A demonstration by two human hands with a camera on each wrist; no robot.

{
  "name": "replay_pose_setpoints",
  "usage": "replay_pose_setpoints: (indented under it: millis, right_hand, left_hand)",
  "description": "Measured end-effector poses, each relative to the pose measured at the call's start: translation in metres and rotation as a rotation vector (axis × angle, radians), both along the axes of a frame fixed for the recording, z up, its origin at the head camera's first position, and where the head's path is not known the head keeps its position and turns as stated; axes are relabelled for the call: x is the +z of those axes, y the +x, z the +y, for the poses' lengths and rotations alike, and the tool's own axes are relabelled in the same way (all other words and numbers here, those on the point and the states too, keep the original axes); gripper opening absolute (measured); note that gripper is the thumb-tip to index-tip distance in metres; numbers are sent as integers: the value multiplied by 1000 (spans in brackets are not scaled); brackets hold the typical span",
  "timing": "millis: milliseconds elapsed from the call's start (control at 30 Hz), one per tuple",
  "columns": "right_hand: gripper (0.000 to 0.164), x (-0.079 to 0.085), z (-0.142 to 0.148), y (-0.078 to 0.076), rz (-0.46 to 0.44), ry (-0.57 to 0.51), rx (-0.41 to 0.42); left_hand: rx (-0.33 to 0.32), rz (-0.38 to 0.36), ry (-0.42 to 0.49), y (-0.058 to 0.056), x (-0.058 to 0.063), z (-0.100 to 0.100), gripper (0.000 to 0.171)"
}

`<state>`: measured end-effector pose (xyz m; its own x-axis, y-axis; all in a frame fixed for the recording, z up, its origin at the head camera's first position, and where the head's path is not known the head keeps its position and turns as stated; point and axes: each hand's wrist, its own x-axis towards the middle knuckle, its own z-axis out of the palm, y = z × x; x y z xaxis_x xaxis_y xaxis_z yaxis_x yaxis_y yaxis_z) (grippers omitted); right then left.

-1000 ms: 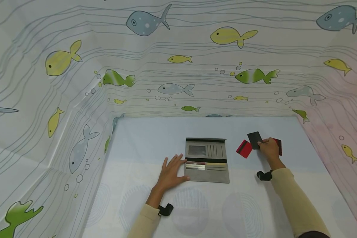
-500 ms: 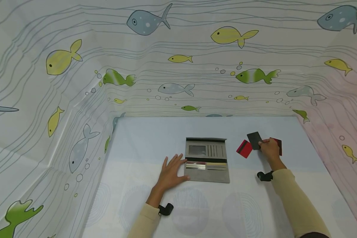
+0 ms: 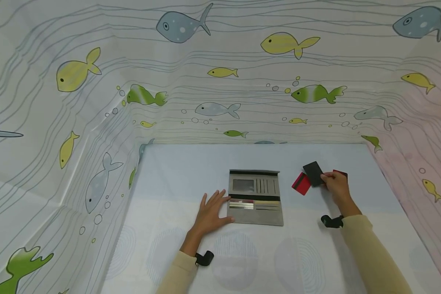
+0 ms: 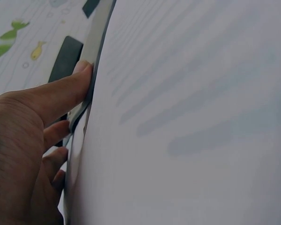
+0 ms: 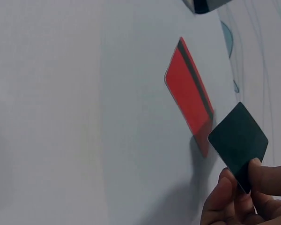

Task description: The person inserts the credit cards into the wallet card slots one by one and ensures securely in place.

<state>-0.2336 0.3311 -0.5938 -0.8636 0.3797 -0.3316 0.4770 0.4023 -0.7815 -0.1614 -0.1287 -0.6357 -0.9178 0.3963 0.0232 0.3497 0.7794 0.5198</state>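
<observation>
A grey bifold wallet (image 3: pixel 244 218) lies unfolded on the table, with cards in its near-half slots. My left hand (image 3: pixel 209 215) is spread at its left side, fingertips at the edge and thumb at the near corner. In the left wrist view the thumb (image 4: pixel 70 91) rests against the wallet's rim. To the right, my right hand (image 3: pixel 337 185) pinches a black card (image 3: pixel 313 174) between thumb and fingers. The right wrist view has this black card (image 5: pixel 240 140) raised, its shadow falling on the table. A red card with a dark stripe (image 3: pixel 300 185) lies just left of it.
Another red card (image 3: pixel 341 173) is partly hidden behind my right hand. Fish-patterned sheeting (image 3: pixel 220 90) rises at the back and sides of the white table (image 3: pixel 169 175). Each wrist wears a black camera, the left wrist camera (image 3: pixel 205 258) sitting near the table's front.
My right hand has shifted slightly right and nearer, tilting the black card farther over the striped red card. It now covers more of the other red card. My left hand and the wallet stay put.
</observation>
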Motion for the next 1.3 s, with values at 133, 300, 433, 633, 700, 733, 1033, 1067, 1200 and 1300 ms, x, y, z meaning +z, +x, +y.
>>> replay_pose_setpoints:
  millis: [133, 300, 433, 633, 700, 733, 1033, 1067, 1200, 1300]
  right_hand:
    - [39, 7, -11, 5, 40, -24, 58]
    - [35, 13, -28, 10, 85, -48, 157]
    - [33, 16, -42, 12, 96, -43, 247]
    - [26, 22, -68, 18, 75, -12, 333]
    - [24, 22, -75, 19, 69, -8, 360]
    - [23, 22, -79, 19, 67, -7, 373]
    - [16, 19, -103, 25, 99, -29, 524]
    - [15, 18, -106, 26, 103, -32, 539]
    - [12, 16, -113, 27, 120, -43, 582]
    - [10, 13, -118, 27, 126, -25, 608]
  left_hand:
    - [2, 1, -7, 0, 0, 0, 78]
    - [5, -5, -8, 0, 2, 0, 78]
    - [4, 0, 4, 0, 2, 1, 78]
    - [4, -4, 3, 1, 4, 2, 78]
    - [5, -5, 5, 1, 4, 2, 78]
    - [5, -5, 5, 1, 4, 2, 78]
    - [6, -4, 3, 1, 2, 1, 78]
    - [7, -4, 4, 1, 2, 1, 78]
    - [8, -6, 6, 1, 2, 1, 78]
    - [10, -9, 4, 1, 2, 1, 78]
